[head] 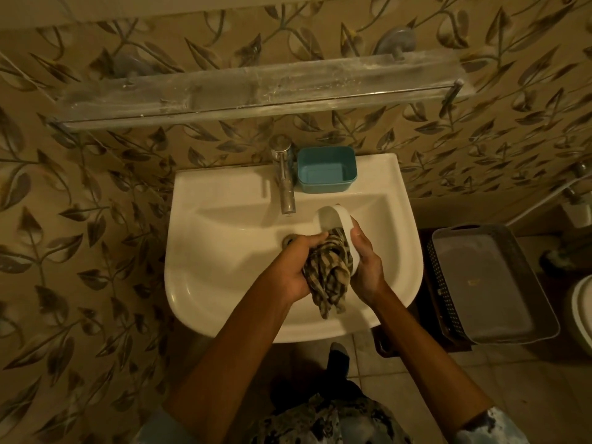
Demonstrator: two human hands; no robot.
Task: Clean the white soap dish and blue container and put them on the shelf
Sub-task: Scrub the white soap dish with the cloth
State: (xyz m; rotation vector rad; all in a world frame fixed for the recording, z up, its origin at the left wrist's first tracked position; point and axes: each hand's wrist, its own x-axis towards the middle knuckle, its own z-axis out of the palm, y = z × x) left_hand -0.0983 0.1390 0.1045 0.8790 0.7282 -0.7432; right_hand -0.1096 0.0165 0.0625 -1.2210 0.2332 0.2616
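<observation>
The right hand [365, 264] grips the white soap dish [339, 225] above the sink [224, 251]. The left hand [296, 267] clutches a checked cloth [330, 277] pressed into it. The blue container [326, 169] sits beside the tap [285, 177], below the shelf [256, 91].

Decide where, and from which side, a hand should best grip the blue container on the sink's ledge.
Probably pinch the near wall of the blue container, coming from above and in front: it stands upright and open-topped, the tap crowds its left side, the tiled wall backs it.

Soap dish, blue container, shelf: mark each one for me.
white soap dish [345, 219]: head view, outer side wall.
blue container [320, 186]: head view, front wall.
shelf [256, 91]: head view, bare glass middle.
</observation>
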